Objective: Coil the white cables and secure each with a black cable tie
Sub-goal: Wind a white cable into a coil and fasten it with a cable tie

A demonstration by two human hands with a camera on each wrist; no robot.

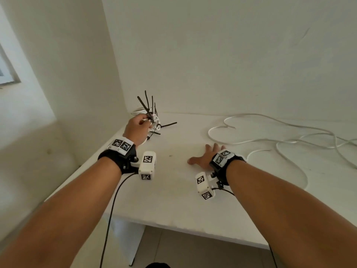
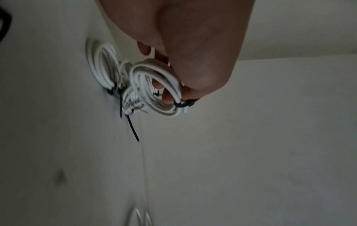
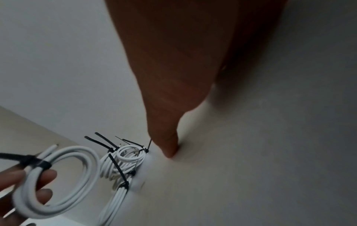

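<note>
White walls meet at the corner where the pale desk [image 1: 173,190] stands; from the head view, the left hand [image 1: 136,130] grips a tied coil [image 1: 154,124] over the heap of finished coils [image 1: 141,112], the right hand [image 1: 204,155] lies flat, fingers spread, and loose white cable [image 1: 270,141] trails at right. Left wrist view: fingers [image 2: 167,97] curl through the coil beside its black cable tie [image 2: 182,104]. Right wrist view: a straight thumb [image 3: 168,143] presses the desk.
</note>
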